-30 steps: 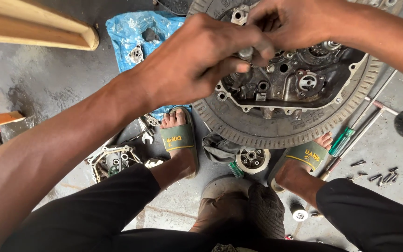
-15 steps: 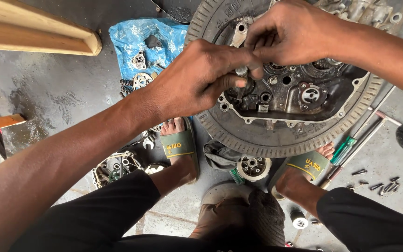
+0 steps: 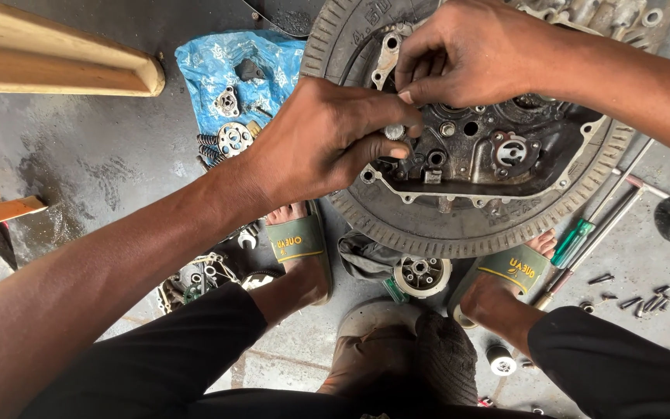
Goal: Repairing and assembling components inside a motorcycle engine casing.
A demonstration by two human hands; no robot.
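Engine casing: we see a dark metal engine casing [image 3: 498, 155] lying flat inside a ribbed tyre [image 3: 459, 233] on the concrete floor [image 3: 102, 171].
Left hand: our left hand [image 3: 319, 143] rests on the casing's near-left edge, fingers curled narrow, thumb and forefinger pinching a small toothed gear [image 3: 394, 132].
Right hand: our right hand [image 3: 467, 50] hovers over the casing's far side, fingertips bunched tight just above that gear; what they grip, we cannot tell.
Gear: it sits at the casing's left rim, between both hands.
Blue plastic sheet: the blue plastic sheet [image 3: 219, 70] lies left of the casing, carrying round metal parts [image 3: 234, 138] and springs [image 3: 207, 147].
Screwdriver: a green-handled screwdriver [image 3: 571, 242] lies right of the casing, loose bolts [image 3: 630, 295] near it.
Feet: our sandalled feet [image 3: 296, 240] stand just below the casing.
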